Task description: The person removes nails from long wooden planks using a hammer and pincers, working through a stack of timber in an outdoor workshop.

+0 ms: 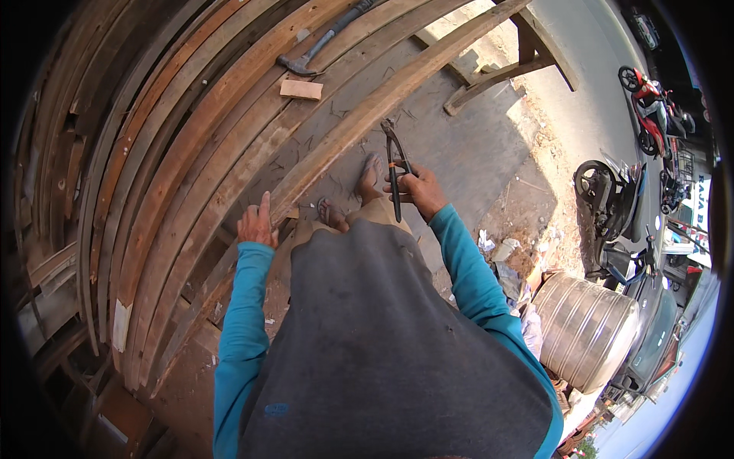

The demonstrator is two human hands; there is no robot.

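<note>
My right hand is closed around the handles of a pair of pincers, dark metal with black grips and an orange band. The pincers' head points away from me, beside a long wooden beam and apart from it. On the near part of this beam rests my left hand, its index finger stretched out along the wood and the other fingers bent over it. A claw hammer with a dark handle lies on the planks at the far left. Close to its head sits a small wood block.
Several long planks lie side by side on my left. Bent nails are scattered on the ground near my feet. A wooden trestle stands at the far end. To the right are a ribbed metal drum and parked motorcycles.
</note>
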